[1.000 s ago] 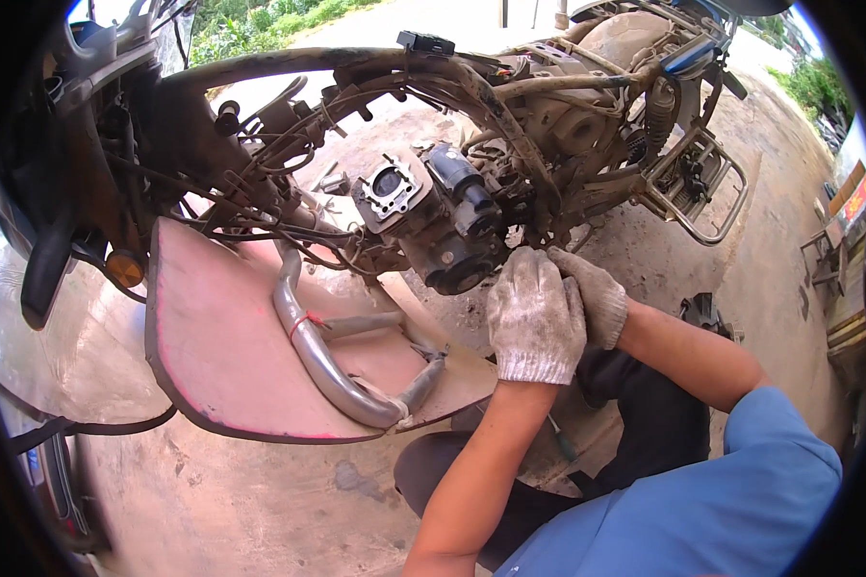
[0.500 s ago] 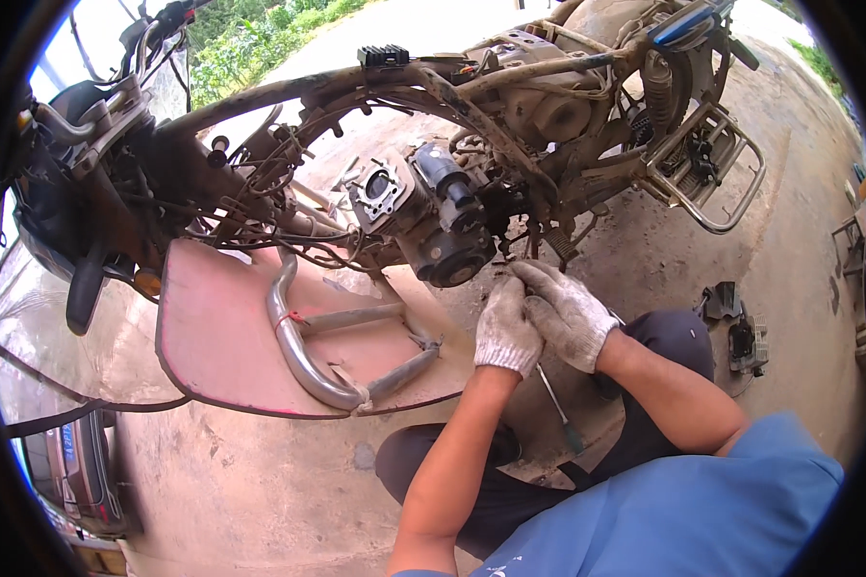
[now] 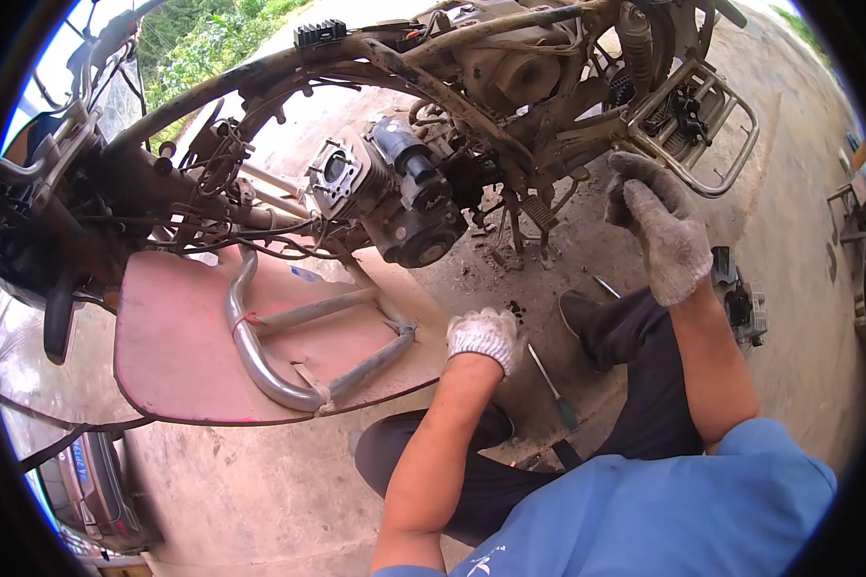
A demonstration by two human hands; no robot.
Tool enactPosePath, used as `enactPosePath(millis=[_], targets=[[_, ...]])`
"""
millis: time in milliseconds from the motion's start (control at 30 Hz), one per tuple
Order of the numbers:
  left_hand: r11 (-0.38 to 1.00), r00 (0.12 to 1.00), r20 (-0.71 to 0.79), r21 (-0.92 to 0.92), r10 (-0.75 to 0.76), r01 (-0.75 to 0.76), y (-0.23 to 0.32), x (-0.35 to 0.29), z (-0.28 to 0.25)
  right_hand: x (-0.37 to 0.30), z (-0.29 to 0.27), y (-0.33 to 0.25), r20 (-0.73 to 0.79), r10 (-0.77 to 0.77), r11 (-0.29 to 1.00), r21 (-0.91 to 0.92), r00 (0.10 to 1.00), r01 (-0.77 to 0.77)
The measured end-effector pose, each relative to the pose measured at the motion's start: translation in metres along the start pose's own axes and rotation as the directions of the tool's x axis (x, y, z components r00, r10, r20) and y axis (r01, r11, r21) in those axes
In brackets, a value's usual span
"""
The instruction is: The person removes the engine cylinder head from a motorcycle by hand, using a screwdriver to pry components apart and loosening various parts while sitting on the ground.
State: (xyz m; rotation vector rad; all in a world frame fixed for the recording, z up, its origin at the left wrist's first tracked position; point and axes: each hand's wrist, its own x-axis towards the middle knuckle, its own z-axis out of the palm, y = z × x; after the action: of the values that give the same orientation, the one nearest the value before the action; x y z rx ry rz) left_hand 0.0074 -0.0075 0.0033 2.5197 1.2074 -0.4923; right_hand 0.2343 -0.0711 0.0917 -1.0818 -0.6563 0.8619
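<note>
My left hand (image 3: 481, 338), in a dirty white knit glove, is low over the ground with its fingers curled under. What it holds, if anything, is hidden. Small dark pieces (image 3: 516, 311) lie on the ground beside it. My right hand (image 3: 666, 231), in a matching glove with blackened fingers, is raised in front of the metal crash bar (image 3: 741, 159) with fingers bent together; nothing in them can be made out. Ahead stands a stripped motorcycle frame (image 3: 452, 106) with its engine (image 3: 394, 207) exposed and the cylinder's top face (image 3: 335, 171) uncovered.
A screwdriver (image 3: 553, 389) lies on the ground between my legs. To the left, a bent chrome tube guard (image 3: 250, 346) rests on a pink panel (image 3: 173, 337). Dark engine parts (image 3: 741, 313) lie at right. A parked car (image 3: 106, 486) is at lower left.
My hands, together under the engine before, have come apart. The right rose to the right; the left drew down toward me. My view shifted, so the motorcycle appears further left and higher.
</note>
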Motion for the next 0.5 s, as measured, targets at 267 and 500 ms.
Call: enactPosePath(millis=[267, 500], targets=[[0.996, 0.99, -0.116, 0.045, -0.078, 0.083, -0.012, -0.001, -0.002, 0.014, -0.163, -0.042, -0.238, -0.492, 0.87, -0.128, 0.837, 0.475], [0.992, 0.997, 0.038, 0.111, -0.065, 0.06, -0.019, 0.007, 0.039, -0.086, -0.297, 0.139, -0.462, 0.037, 0.571, -0.718, 0.886, -0.399]])
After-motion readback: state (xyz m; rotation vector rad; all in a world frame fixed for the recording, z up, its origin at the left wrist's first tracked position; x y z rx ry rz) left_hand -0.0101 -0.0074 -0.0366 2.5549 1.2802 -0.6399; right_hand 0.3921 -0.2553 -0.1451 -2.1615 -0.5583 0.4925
